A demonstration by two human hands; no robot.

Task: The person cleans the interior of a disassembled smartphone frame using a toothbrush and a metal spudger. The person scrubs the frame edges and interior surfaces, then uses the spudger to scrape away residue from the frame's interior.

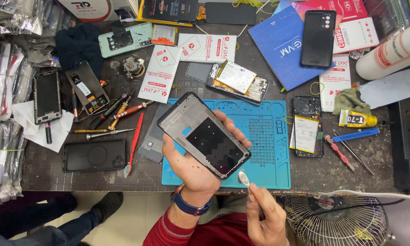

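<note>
Phone frame held over a crowded repair bench.

Head view: the left hand [193,166] grips a bare phone frame [204,135] by its edges, tilted above the blue mat [268,136]; the right hand [265,218] pinches a small white tool [244,178] touching the frame's near corner. The mat's right half lies open. Screwdrivers [118,116] lie left, an opened phone [237,81] far, a fan [337,221] near right.

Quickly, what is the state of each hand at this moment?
Left hand: closed around the black rectangular phone frame, held above the blue mat.
Right hand: closed, pinching a small white tool.
</note>
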